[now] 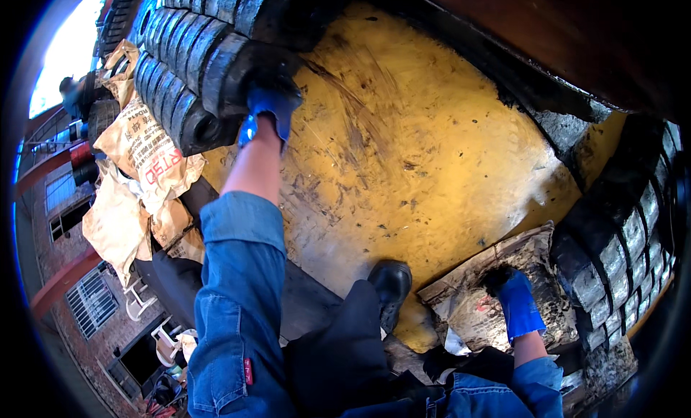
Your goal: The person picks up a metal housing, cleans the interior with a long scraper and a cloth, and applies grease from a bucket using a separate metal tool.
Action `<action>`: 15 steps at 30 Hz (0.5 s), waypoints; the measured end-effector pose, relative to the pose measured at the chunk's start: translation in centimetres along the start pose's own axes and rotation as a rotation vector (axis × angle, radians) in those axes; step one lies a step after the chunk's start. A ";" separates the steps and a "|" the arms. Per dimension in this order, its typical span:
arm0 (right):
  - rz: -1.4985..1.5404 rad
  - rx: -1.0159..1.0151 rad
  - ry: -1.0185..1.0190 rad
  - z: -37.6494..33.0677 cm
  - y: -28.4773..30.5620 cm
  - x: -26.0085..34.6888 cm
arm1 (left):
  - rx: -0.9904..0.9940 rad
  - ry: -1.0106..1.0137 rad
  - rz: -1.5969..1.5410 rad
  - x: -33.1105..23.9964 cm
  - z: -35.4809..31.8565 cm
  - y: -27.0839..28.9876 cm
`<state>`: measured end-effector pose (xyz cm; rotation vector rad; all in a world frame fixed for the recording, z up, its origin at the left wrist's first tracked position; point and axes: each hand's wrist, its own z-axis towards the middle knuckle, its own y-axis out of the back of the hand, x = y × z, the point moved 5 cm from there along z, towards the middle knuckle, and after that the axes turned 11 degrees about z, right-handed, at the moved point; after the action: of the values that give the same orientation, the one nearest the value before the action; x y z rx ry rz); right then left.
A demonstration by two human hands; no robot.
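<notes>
My left hand (273, 101), in a blue glove, reaches forward to the end of a stack of thick black roll-like pieces (173, 79) with round holes. Its fingers sink into the dark around the nearest piece, so their grip is hidden. At the lower right, my right hand (521, 303), also blue-gloved, hangs over a dirty, torn brown cardboard sheet (468, 295). The glove's blackened fingertips blur into the dark stains there, and nothing can be made out in them. Both forearms wear rolled-up denim sleeves.
Below me spreads a scuffed yellow metal surface (410, 144) with black smears, my black shoe (392, 285) on it. More black pieces (612, 252) are stacked on the right. Printed paper sacks (147, 151) hang at the left; beyond, white chairs (137, 300) stand by a brick wall.
</notes>
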<state>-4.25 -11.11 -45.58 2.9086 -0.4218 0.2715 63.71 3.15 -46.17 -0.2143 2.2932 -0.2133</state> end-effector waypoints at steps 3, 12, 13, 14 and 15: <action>0.174 -0.012 0.035 0.2 -0.3 -1.4 | 0.029 -0.036 0.063 -1.0 1.6 0.0; -0.312 -0.117 0.143 0.3 0.7 -0.6 | 0.173 0.221 0.302 -0.1 -4.1 -1.0; -0.250 -0.181 0.193 0.5 0.7 -1.2 | 0.148 0.283 0.340 0.7 -5.7 -0.7; -0.286 -0.221 0.229 -1.1 0.7 0.9 | 0.108 0.327 0.374 1.1 -7.2 0.6; -0.328 -0.220 0.197 -1.1 1.0 0.9 | 0.098 0.368 0.443 2.4 -8.8 0.1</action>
<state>-3.91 -12.07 -44.21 2.6464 0.0559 0.4249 55.57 3.40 -42.12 0.4147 2.6136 -0.1426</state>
